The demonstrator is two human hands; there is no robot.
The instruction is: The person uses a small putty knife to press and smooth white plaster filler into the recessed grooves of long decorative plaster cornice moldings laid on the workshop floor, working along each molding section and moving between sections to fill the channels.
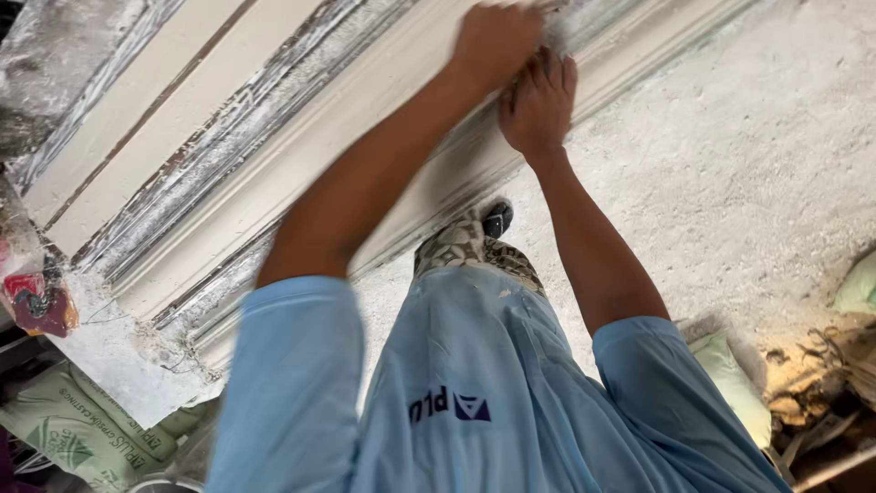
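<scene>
pale green printed sack [78, 438] lower left, small red packet [36, 306] left edge

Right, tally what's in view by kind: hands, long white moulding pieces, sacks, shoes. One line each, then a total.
Hands: 2, the left hand and the right hand, both pressed on the long white moulding
Long white moulding pieces: 1 worked on; the other strips run together, so I count 1
Printed sacks: 1
Pale green bags: 1
Shoes: 1
Total: 6
</scene>
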